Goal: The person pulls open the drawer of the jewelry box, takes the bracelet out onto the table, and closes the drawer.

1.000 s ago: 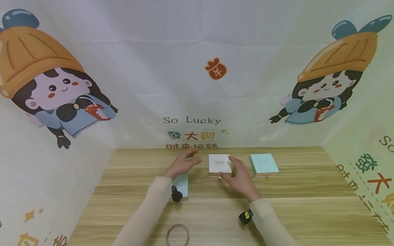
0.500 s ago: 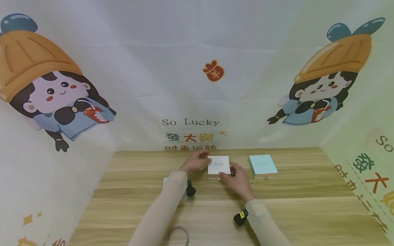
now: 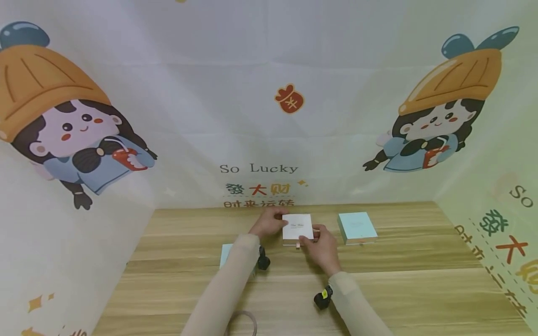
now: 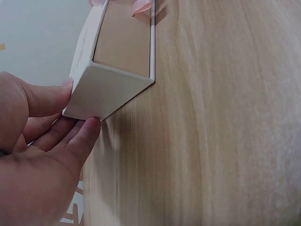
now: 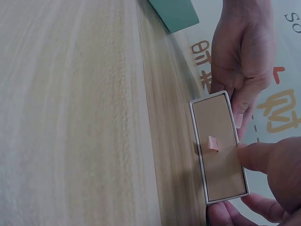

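A white drawer box point(image 3: 297, 226) with small lettering on its lid sits near the back of the wooden table. Its tan drawer front point(image 5: 220, 165) carries a short pink ribbon tab point(image 5: 213, 143), and the drawer is flush with the sleeve. My left hand point(image 3: 269, 222) grips the box's left side, thumb at the top edge and fingers at the far side in the left wrist view. On the other side my right hand point(image 3: 323, 246) holds the box, its thumb at the front top edge and fingers along the right side. Some of the right fingers are hidden.
To the right of the white box stands a mint-green box point(image 3: 358, 227). Another light blue box point(image 3: 225, 254) lies partly behind my left forearm. A ring-shaped band point(image 3: 249, 316) lies at the table's front edge. A printed cloth point(image 3: 336, 116) hangs behind the table.
My left hand has moved right, from beside the white box onto its left side. My right fingers have drawn in against its right side. The head view has shifted slightly.
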The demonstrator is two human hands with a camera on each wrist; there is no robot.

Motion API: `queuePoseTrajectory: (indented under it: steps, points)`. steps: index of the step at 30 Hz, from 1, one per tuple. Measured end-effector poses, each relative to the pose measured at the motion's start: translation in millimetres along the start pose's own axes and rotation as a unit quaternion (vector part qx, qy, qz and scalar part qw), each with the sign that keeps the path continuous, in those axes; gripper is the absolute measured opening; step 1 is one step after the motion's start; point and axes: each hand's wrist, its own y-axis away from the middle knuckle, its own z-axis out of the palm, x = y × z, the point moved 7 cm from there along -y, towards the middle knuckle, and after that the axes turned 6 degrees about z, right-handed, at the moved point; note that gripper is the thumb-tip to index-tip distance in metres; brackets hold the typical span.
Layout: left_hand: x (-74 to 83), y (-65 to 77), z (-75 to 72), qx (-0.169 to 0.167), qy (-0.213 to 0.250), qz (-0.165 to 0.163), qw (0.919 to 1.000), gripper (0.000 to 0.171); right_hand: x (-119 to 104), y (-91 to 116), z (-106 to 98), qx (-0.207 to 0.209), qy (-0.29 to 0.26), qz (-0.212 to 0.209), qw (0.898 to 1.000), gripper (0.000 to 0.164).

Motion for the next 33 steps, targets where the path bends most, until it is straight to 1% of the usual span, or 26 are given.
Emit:
queuePoseTrajectory:
  steps: [3,8,10,15,18,22,27,32,33]
  points:
    - [1.1,1.7,0.3,0.001,-0.001,-0.006,1.0,0.038,-1.6,1.5,-1.0,0.004,-0.003,0.006,1.0,0.048]
    - [0.5,4.0,-0.6,0.006,-0.003,-0.02,0.9998,0.037,2.7,-0.3,1.9,-0.014,-0.014,0.028,0.999,0.051]
    - [0.5,5.1,-1.2,0.008,-0.007,-0.023,0.9997,0.038,4.0,-1.7,2.4,-0.021,-0.012,0.03,0.999,0.052]
    - [1.6,8.1,-3.4,0.014,-0.026,-0.015,0.9995,0.036,4.8,-2.9,0.9,-0.029,-0.005,0.033,0.999,0.05]
    - [1.6,10.8,-4.7,0.014,-0.033,-0.022,0.9991,0.034,5.2,-2.6,-0.3,-0.034,-0.006,0.038,0.999,0.048]
    - [3.2,16.9,-7.8,0.014,-0.045,-0.033,0.9983,0.031,7.5,-3.3,0.2,-0.042,-0.011,0.039,0.998,0.044]
    - [6.4,25.4,-11.5,0.013,-0.063,-0.034,0.9973,0.028,10.6,-5.1,-0.9,-0.043,-0.011,0.037,0.998,0.04]
    - [9.8,35.7,-13.6,0.005,-0.067,-0.044,0.9968,0.027,12.0,-5.4,-1.0,-0.05,-0.021,0.037,0.998,0.037]
    - [12.1,37.6,-14.1,0.004,-0.073,-0.039,0.9966,0.026,12.4,-5.7,-0.7,-0.052,-0.023,0.036,0.998,0.037]
